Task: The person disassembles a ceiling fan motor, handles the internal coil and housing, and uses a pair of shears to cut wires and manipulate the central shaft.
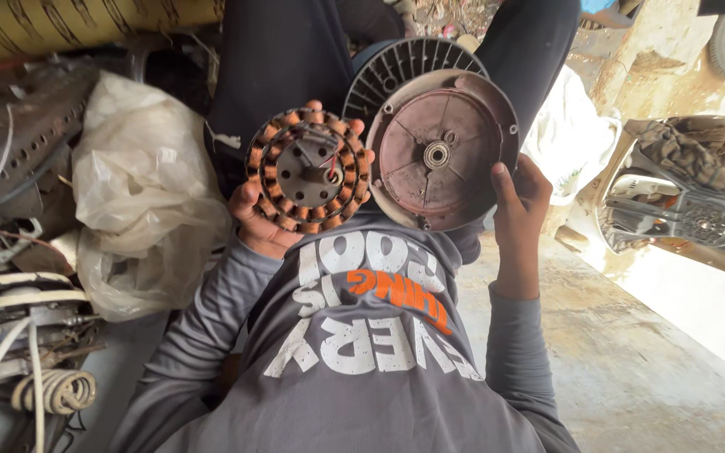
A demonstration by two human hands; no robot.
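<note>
My left hand [255, 220] grips a round motor stator [308, 169] ringed with copper-coloured windings, its shaft facing me. My right hand [520, 201] holds the right edge of a round metal motor cover [442, 151], rust-brown inside, with a bearing at its centre. Behind the cover stands a dark ribbed round housing [400, 69]. The stator and the cover sit side by side above my lap, almost touching. My grey sleeves and printed grey shirt fill the lower middle.
A crumpled clear plastic bag [140, 193] lies to the left, beside scrap metal and white cables [10, 335]. White cloth [572, 134] lies right of my leg. A dismantled fan part [698, 210] sits on the concrete floor [631, 361] at right.
</note>
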